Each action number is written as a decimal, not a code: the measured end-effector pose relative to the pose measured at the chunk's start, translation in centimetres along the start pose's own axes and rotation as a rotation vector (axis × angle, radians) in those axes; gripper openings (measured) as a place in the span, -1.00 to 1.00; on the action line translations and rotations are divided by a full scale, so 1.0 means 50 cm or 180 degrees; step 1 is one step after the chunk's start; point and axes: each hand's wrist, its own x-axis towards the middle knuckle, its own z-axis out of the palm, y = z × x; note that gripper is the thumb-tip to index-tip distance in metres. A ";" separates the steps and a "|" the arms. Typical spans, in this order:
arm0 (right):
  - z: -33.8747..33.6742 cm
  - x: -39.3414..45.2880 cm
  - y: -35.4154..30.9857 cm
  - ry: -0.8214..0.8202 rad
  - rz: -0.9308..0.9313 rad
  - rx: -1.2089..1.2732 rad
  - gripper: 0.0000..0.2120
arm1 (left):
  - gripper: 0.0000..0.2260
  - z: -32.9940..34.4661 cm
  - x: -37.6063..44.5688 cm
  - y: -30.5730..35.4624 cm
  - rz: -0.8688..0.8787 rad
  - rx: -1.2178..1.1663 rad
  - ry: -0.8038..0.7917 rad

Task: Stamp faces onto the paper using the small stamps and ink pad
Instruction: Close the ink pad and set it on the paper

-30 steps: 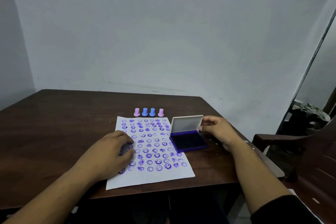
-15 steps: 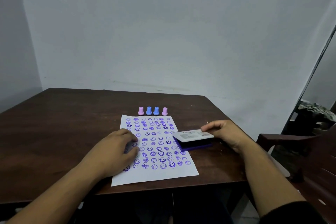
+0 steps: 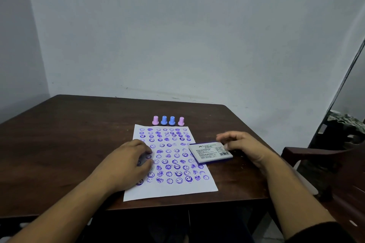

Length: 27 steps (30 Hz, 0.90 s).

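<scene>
A white paper (image 3: pixel 171 190) covered with several rows of purple stamped faces lies on the dark wooden table (image 3: pixel 75 136). Just beyond its far edge several small stamps stand in a row: pink (image 3: pixel 155 120), blue (image 3: pixel 164 120), blue (image 3: pixel 172 120), pink (image 3: pixel 181 121). The ink pad (image 3: pixel 210 153) sits at the paper's right edge, its white labelled lid down. My left hand (image 3: pixel 126 165) rests on the left part of the paper, holding nothing I can see. My right hand (image 3: pixel 244 148) hovers at the pad's right end, fingers loose and blurred, thumb close to the lid's edge.
A dark wooden chair (image 3: pixel 325 165) stands off the table's right edge, with a bundle of cloth (image 3: pixel 345 120) behind it. A plain wall rises right behind the table. The table's near edge runs just below the paper.
The ink pad's lid, upright a second ago, has swung down under my right hand and now lies shut. My left hand has stayed on the paper.
</scene>
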 end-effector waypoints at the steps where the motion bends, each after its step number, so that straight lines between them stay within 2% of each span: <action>1: 0.000 -0.002 -0.006 -0.0177 0.0050 -0.0055 -0.53 | -0.63 0.000 0.000 0.000 0.0001 0.0004 0.0008; 5: -0.003 -0.007 -0.038 -0.0788 0.0239 -0.0775 -0.14 | -0.62 0.001 -0.001 -0.002 0.0003 -0.0003 -0.0004; 8: -0.006 -0.004 -0.071 -0.1073 0.0276 -0.1615 -0.02 | -0.61 0.003 -0.001 -0.004 -0.0002 -0.0001 0.0004; 10: -0.004 0.000 -0.091 -0.1210 0.0261 -0.2063 -0.01 | -0.59 0.003 -0.001 -0.005 0.0009 -0.0006 0.0024; 15: 0.004 0.007 -0.101 -0.1202 0.0252 -0.2126 -0.03 | -0.57 0.002 0.000 -0.005 0.0023 -0.0013 -0.0013; 27: 0.029 0.001 -0.075 -0.0665 -0.0090 -0.1515 -0.09 | -0.62 0.001 0.000 -0.001 0.0018 -0.0033 0.0016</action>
